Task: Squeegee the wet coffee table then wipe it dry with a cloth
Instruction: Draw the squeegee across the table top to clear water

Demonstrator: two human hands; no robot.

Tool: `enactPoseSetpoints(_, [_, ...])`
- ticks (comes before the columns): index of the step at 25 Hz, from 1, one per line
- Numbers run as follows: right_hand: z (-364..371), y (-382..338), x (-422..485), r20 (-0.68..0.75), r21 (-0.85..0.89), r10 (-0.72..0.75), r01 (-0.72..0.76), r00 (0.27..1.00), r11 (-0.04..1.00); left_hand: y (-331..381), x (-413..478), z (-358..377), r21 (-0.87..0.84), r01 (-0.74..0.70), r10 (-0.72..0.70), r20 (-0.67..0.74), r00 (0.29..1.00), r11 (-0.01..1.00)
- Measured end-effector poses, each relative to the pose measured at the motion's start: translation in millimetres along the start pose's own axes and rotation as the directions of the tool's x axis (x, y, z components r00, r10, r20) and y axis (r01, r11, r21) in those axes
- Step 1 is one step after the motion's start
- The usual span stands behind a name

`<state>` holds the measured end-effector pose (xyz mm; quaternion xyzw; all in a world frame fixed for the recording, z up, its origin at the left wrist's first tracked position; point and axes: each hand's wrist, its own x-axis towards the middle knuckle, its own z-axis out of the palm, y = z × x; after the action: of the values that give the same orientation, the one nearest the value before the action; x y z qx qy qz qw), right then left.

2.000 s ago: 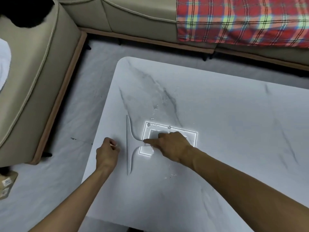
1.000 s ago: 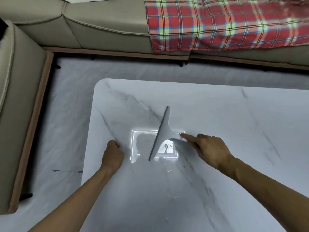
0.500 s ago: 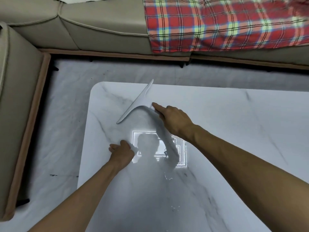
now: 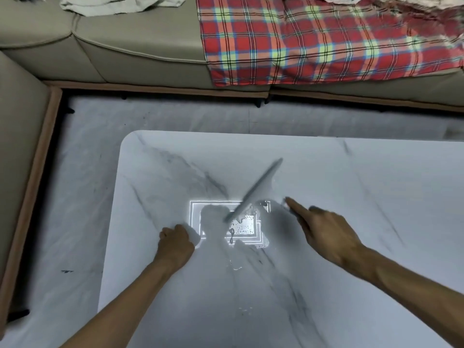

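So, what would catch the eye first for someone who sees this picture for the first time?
Probably the bright rectangle of reflected light in the middle of the white marble table, with water drops on it. Just above it, the right hand holds a squeegee, blurred and slanted over the wet patch. At the top, a red plaid blanket lies over the beige sofa.

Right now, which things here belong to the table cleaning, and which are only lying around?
For the job: coffee table; water drops on it; squeegee, gripped by the right hand; left hand, a fist on the table.

Lying about: sofa; checked blanket; crumpled pale cloth on the sofa, perhaps for the drying later.
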<state>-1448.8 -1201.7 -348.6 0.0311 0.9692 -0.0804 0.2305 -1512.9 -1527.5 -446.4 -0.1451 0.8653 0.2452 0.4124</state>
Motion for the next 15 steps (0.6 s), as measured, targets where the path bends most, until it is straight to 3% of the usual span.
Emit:
enactPoseSetpoints(3, [-18.4, -21.3, 70.7, -0.129, 0.154, 0.023, -0.002, 0.991, 0.988, 13.7, -17.3, 20.7, -0.012, -0.042, 0.043, 0.098, 0.994, 0.999])
enactPoseSetpoints(6, [-16.7, -33.9, 115.3, -0.096, 0.229, 0.138, -0.113, 0.986, 0.967, 22.2, -11.7, 25.5, 0.026, 0.009, -0.013, 0.169, 0.985, 1.0])
enactPoseSetpoints(12, [17.3, -10.3, 39.2, 0.02, 0.214, 0.173, -0.173, 0.985, 0.961, 22.6, -1.2, 19.1, 0.069, 0.104, -0.111, 0.114, 0.987, 0.992])
enactPoseSetpoints(15, [24.9, -2.0, -17.1, 0.098, 0.134, 0.257, -0.269, 0.961, 0.954, 17.6, -4.7, 20.5, 0.073, 0.038, -0.048, 0.133, 0.99, 0.997])
